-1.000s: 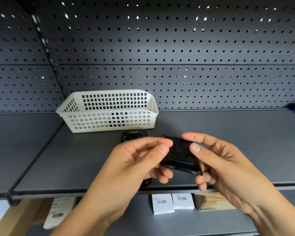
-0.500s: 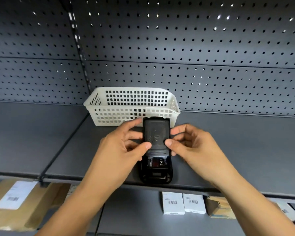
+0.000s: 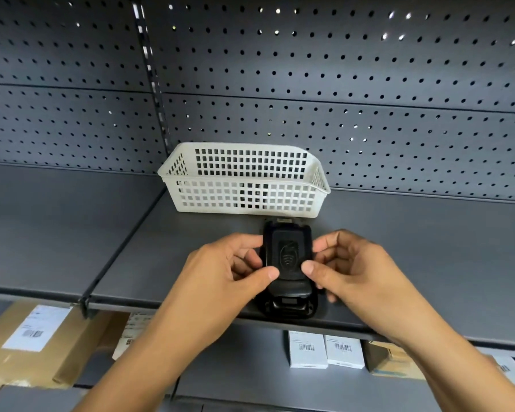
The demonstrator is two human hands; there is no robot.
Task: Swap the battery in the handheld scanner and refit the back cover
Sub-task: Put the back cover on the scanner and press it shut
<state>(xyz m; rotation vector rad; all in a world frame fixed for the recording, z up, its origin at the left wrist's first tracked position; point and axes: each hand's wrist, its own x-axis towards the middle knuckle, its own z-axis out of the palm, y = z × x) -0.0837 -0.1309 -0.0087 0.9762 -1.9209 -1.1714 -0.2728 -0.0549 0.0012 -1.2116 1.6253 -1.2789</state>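
The black handheld scanner (image 3: 289, 309) lies face down on the grey shelf (image 3: 414, 263), lengthwise towards me. The black back cover (image 3: 287, 251), with an embossed wave logo, lies on top of the scanner's back. My left hand (image 3: 229, 269) pinches the cover's left edge between thumb and fingers. My right hand (image 3: 348, 266) pinches its right edge the same way. The battery is hidden under the cover. The scanner's near end shows below the cover.
A white lattice basket (image 3: 244, 200) stands just behind the scanner, with something dark inside. A perforated back panel rises behind it. On the lower shelf lie cardboard boxes (image 3: 42, 343) at the left and small white labelled boxes (image 3: 308, 349) below my right hand.
The cover, held tilted in the air a second ago, was set over the scanner and has slid down towards me, now hiding the red-labelled battery. The view has shifted left.
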